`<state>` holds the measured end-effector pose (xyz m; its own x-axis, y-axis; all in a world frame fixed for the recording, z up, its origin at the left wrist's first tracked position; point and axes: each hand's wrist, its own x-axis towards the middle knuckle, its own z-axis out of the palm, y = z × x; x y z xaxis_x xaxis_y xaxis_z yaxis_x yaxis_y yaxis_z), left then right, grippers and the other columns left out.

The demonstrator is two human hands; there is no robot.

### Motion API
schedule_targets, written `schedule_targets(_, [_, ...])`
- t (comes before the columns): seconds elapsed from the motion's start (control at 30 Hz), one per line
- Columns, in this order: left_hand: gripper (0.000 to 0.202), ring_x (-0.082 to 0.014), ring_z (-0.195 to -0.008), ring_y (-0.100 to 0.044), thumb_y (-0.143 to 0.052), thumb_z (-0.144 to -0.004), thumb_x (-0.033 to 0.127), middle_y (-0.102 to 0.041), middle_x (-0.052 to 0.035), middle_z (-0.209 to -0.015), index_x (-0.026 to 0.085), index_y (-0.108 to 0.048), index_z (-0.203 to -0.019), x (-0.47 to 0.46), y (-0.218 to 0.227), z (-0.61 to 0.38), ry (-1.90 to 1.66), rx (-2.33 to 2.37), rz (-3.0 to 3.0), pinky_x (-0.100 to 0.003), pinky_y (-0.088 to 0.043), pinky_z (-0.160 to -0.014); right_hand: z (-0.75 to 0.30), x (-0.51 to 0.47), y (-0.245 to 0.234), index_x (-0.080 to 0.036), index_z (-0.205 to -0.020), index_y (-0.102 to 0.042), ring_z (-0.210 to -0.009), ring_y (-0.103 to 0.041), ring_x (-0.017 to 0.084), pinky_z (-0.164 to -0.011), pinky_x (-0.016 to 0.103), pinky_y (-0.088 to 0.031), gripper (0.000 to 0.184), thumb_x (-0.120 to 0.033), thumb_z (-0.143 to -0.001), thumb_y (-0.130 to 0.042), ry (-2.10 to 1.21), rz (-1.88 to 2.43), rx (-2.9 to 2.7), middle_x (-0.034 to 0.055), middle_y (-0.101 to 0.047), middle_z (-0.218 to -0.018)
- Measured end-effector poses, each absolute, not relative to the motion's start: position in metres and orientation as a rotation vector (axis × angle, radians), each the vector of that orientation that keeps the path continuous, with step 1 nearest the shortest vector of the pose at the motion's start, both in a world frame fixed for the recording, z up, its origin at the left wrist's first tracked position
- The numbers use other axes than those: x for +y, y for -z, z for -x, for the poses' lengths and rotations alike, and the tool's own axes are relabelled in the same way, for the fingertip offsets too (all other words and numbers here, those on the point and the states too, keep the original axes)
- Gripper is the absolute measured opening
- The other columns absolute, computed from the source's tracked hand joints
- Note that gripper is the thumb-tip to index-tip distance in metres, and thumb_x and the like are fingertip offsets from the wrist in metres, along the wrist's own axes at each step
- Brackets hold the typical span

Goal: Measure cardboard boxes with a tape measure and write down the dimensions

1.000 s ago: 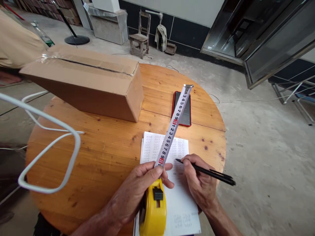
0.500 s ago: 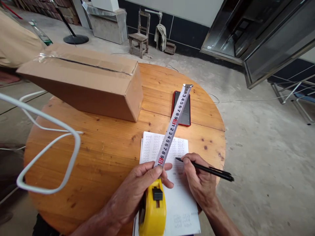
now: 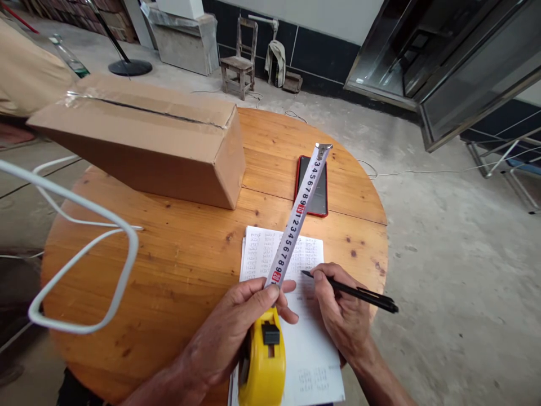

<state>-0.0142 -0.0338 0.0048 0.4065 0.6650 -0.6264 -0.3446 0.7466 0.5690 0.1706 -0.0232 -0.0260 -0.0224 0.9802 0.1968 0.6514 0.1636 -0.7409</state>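
My left hand (image 3: 240,321) grips a yellow tape measure (image 3: 266,361), thumb pressed on the white blade just above the case. The blade stretches up and to the right, its metal hook hanging over the phone (image 3: 321,186) with a red edge. Between the fingers of my right hand (image 3: 344,310) is a black pen (image 3: 359,293), its tip at the handwritten sheet of paper (image 3: 313,344). Columns of small figures cover the sheet's upper part, with a few more near the bottom. My left hand and the tape measure hide part of the sheet.
A cardboard box (image 3: 177,163) stands on the round wooden table (image 3: 181,254) at the back left. A white bent tube (image 3: 127,270) loops in from the left. Beyond the table are a small wooden chair (image 3: 239,65) and a black stand base (image 3: 130,67).
The pen's rear end has swung slightly to the left, its tip staying at the paper. My left hand and the tape measure have barely moved.
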Motion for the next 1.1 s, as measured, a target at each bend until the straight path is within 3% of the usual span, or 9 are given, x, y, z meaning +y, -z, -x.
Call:
schedule_targets(0.17, [0.029, -0.0068, -0.050, -0.048, -0.055, -0.088, 0.036, -0.073, -0.0102, -0.088, 0.012, -0.070, -0.086, -0.033, -0.003, 0.014, -0.654, 0.951, -0.388, -0.018, -0.036, -0.047, -0.171, -0.023, 0.026, -0.019, -0.077, -0.059, -0.050, -0.050, 0.010, -0.050, 0.022, -0.040, 0.016, -0.023, -0.088, -0.048, -0.588, 1.562, -1.770, -0.0029, -0.055, -0.060])
schedule_targets(0.43, [0.026, -0.0065, -0.046, -0.047, -0.056, -0.087, 0.036, -0.073, -0.0080, -0.081, 0.014, -0.068, -0.079, -0.031, -0.004, 0.013, -0.649, 0.968, -0.385, -0.019, -0.033, -0.045, -0.174, -0.027, 0.027, -0.019, -0.080, -0.061, -0.050, -0.050, 0.011, -0.049, 0.023, -0.040, 0.014, -0.024, -0.087, -0.051, -0.708, 1.505, -1.587, -0.0032, -0.054, -0.057])
schedule_targets(0.63, [0.028, -0.0066, -0.047, -0.051, -0.055, -0.087, 0.036, -0.074, -0.0114, -0.088, 0.013, -0.069, -0.079, -0.032, -0.004, 0.012, -0.648, 0.981, -0.375, -0.019, -0.034, -0.046, -0.174, -0.027, 0.028, -0.019, -0.082, -0.060, -0.047, -0.049, 0.010, -0.044, 0.021, -0.038, 0.013, -0.027, -0.089, -0.052, -0.791, 1.436, -1.286, -0.0041, -0.053, -0.055])
schedule_targets(0.73, [0.030, -0.0052, -0.048, -0.052, -0.054, -0.088, 0.036, -0.071, -0.0121, -0.103, 0.013, -0.069, -0.076, -0.032, -0.004, 0.013, -0.655, 0.964, -0.394, -0.019, -0.035, -0.047, -0.174, -0.025, 0.028, -0.019, -0.083, -0.061, -0.049, -0.051, 0.010, -0.046, 0.022, -0.039, 0.014, -0.027, -0.089, -0.052, -0.763, 1.444, -1.278, -0.0032, -0.054, -0.058])
schedule_targets(0.87, [0.031, -0.0043, -0.050, -0.053, -0.055, -0.088, 0.035, -0.064, -0.0123, -0.122, 0.013, -0.072, -0.075, -0.033, -0.002, 0.015, -0.660, 0.951, -0.407, -0.019, -0.036, -0.048, -0.174, -0.023, 0.027, -0.020, -0.088, -0.062, -0.058, -0.056, 0.012, -0.052, 0.024, -0.045, 0.012, -0.026, -0.089, -0.051, -0.695, 1.468, -1.329, -0.0012, -0.057, -0.065])
schedule_targets(1.1, [0.029, -0.0060, -0.049, -0.052, -0.055, -0.087, 0.035, -0.072, -0.0125, -0.102, 0.013, -0.072, -0.078, -0.032, -0.003, 0.012, -0.661, 0.967, -0.411, -0.019, -0.035, -0.047, -0.172, -0.013, 0.025, -0.022, -0.100, -0.063, -0.084, -0.063, 0.018, -0.076, 0.033, -0.051, 0.016, -0.023, -0.088, -0.052, -0.540, 1.467, -1.559, 0.0048, -0.066, -0.092])
